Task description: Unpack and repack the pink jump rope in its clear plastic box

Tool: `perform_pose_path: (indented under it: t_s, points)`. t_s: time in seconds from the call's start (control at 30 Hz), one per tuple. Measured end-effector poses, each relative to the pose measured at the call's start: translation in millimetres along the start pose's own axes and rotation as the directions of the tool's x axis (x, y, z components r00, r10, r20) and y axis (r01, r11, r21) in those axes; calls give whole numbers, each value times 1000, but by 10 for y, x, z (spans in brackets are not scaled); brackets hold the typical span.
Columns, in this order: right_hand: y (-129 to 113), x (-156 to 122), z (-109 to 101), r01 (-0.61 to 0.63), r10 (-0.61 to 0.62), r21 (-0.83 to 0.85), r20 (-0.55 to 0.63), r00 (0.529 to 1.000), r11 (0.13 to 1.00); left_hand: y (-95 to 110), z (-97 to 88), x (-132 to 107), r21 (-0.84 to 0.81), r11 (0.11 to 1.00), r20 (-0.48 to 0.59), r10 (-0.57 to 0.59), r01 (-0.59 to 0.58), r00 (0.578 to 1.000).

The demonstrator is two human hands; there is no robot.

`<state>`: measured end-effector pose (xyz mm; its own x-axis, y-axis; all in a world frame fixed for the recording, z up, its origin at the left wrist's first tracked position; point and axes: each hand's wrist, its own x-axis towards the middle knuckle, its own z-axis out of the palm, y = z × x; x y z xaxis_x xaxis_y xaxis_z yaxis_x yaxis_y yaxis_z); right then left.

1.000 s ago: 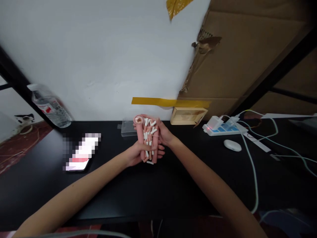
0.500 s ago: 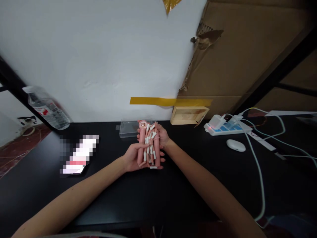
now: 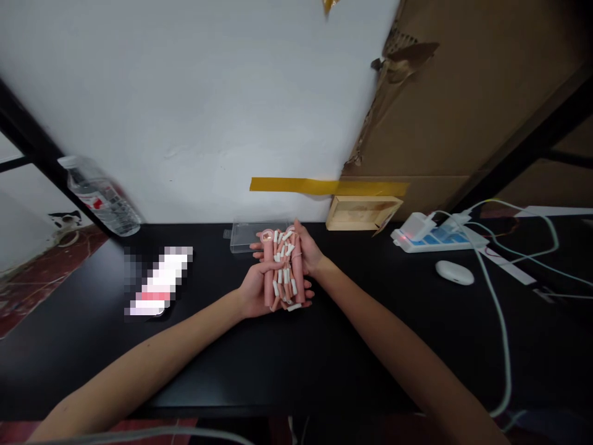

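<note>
A folded beaded jump rope (image 3: 285, 281) in pink and white rests in my two hands above the black desk. Its two thick pink handles lie on either side of the bunched beads. From the left, my left hand (image 3: 254, 289) cradles the bundle from beneath, its thumb laid across the top. My right hand (image 3: 309, 250) wraps the far right side, and its fingertips partly show around the handles. Most of the fingers are hidden under the rope. Just behind the hands, a clear plastic box (image 3: 243, 238) lies by the wall, partly covered by them.
At the left are a phone (image 3: 160, 281) with a blurred screen and a clear plastic bottle (image 3: 104, 201) against the wall. On the right sit a wooden frame-like box (image 3: 361, 213), a power strip (image 3: 438, 240), a white earbud case (image 3: 454, 272) and a looping white cable (image 3: 503, 334).
The view has shifted slightly, so the desk items appear farther right. Both hands still hold the jump rope, which is tilted a little differently.
</note>
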<state>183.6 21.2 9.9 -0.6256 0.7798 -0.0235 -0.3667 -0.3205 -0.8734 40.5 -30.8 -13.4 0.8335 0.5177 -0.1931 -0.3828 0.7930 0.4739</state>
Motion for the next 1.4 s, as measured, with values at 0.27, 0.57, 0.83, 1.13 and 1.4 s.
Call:
perform_pose_path:
  t_s: [0.27, 0.57, 0.83, 1.13, 1.4]
  points:
    - [6, -3, -3, -72, 75, 157, -11, 997, 985, -7, 40, 12, 30, 998, 39, 48, -49, 998]
    - [-16, -10, 32, -96, 97, 203, 4, 995, 974, -26, 44, 9, -3, 998, 97, 65, -65, 993]
    - [-3, -25, 7, -135, 129, 257, 39, 991, 957, -49, 18, 21, -26, 997, 126, 79, -76, 989]
    - [-18, 30, -52, -132, 126, 358, 39, 991, 924, -23, -30, 26, -22, 998, 109, 61, -59, 992]
    - [-17, 47, -56, -111, 107, 428, 34, 994, 897, -21, -24, 32, 3, 998, 69, 57, -58, 996]
